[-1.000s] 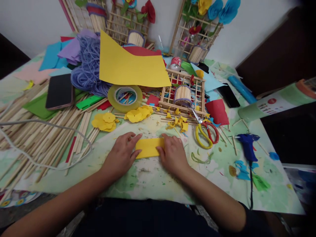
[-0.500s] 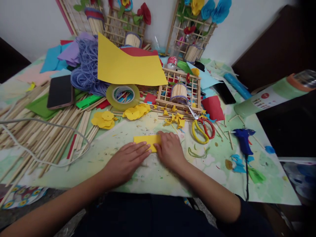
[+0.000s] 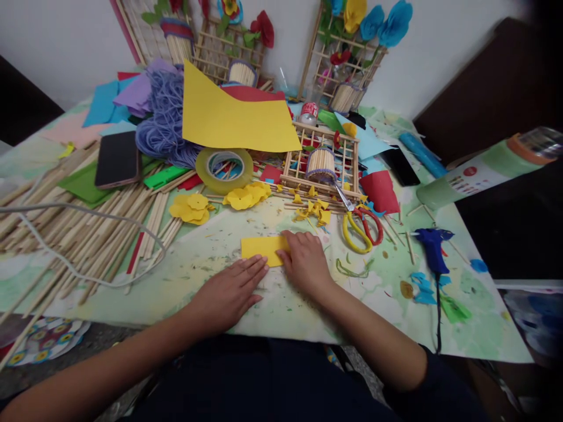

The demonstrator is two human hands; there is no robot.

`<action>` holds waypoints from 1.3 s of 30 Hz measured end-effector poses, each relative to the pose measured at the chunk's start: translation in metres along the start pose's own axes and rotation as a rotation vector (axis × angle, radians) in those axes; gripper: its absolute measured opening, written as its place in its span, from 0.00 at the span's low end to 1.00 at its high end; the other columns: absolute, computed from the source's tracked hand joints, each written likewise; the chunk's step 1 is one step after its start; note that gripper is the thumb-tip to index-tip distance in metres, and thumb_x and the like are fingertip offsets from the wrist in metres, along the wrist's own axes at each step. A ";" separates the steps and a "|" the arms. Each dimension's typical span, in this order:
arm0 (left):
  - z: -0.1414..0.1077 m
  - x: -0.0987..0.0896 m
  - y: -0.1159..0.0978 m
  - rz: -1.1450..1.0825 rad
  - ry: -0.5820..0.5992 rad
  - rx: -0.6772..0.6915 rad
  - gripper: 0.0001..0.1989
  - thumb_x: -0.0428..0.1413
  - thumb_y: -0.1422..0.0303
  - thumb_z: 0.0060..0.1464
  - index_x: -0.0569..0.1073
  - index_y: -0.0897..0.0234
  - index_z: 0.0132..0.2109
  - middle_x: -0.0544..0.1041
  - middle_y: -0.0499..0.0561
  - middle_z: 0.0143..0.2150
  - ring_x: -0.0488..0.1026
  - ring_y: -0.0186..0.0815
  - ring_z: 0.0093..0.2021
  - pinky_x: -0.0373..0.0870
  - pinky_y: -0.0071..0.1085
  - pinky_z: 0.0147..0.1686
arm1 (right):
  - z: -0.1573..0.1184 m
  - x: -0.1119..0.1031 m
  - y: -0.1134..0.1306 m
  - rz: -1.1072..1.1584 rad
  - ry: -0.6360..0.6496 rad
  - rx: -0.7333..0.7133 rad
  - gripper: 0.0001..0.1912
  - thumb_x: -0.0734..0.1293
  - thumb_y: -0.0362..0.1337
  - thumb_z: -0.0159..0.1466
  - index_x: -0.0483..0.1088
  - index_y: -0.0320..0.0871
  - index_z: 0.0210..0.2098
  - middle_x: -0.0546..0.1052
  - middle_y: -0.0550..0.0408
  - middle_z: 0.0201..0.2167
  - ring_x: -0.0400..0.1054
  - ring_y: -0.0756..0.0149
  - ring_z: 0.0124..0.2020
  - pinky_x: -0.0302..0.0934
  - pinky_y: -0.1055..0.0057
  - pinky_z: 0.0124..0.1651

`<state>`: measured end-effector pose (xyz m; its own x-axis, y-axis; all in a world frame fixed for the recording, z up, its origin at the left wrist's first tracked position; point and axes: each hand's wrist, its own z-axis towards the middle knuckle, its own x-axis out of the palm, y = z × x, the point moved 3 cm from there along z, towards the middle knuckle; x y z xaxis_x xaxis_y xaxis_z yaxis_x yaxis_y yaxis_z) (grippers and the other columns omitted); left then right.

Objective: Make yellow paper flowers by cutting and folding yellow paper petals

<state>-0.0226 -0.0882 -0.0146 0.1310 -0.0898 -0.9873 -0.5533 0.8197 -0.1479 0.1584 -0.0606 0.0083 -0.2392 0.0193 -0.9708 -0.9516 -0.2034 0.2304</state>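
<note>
A small rectangle of yellow paper (image 3: 259,248), apparently folded, lies flat on the table in front of me. My left hand (image 3: 229,293) rests with fingers stretched out, their tips on the paper's lower edge. At the paper's right end my right hand (image 3: 307,262) is closed on it, thumb on top and fingers bent over the far corner. Beyond the hands are yellow paper flowers (image 3: 247,196) and yellow paper scraps (image 3: 313,208). A pair of scissors (image 3: 363,228) with red and yellow handles lies to the right of them.
A blue glue gun (image 3: 433,249) and a green bottle (image 3: 479,170) stand at the right. Wooden sticks (image 3: 101,240), a white cable (image 3: 88,278) and a phone (image 3: 118,159) are at the left. Behind are a tape roll (image 3: 225,170), a large yellow sheet (image 3: 237,123) and stick lattices (image 3: 347,155).
My left hand has slid slightly down and back, so more of the yellow paper shows. My right hand stays at the paper's right end. The view has shifted slightly.
</note>
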 end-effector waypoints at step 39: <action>-0.019 -0.016 0.019 -0.032 -0.101 -0.052 0.19 0.44 0.66 0.61 0.67 0.63 0.57 0.67 0.55 0.59 0.64 0.39 0.59 0.61 0.39 0.57 | -0.042 -0.010 -0.014 -0.030 0.126 -0.380 0.41 0.55 0.61 0.60 0.53 0.39 0.62 0.59 0.46 0.63 0.44 0.51 0.65 0.38 0.51 0.64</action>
<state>-0.0506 -0.0824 -0.0029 0.2300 -0.0556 -0.9716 -0.5890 0.7868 -0.1845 0.1825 -0.0986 0.0120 -0.1639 -0.0846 -0.9828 -0.8133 -0.5523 0.1831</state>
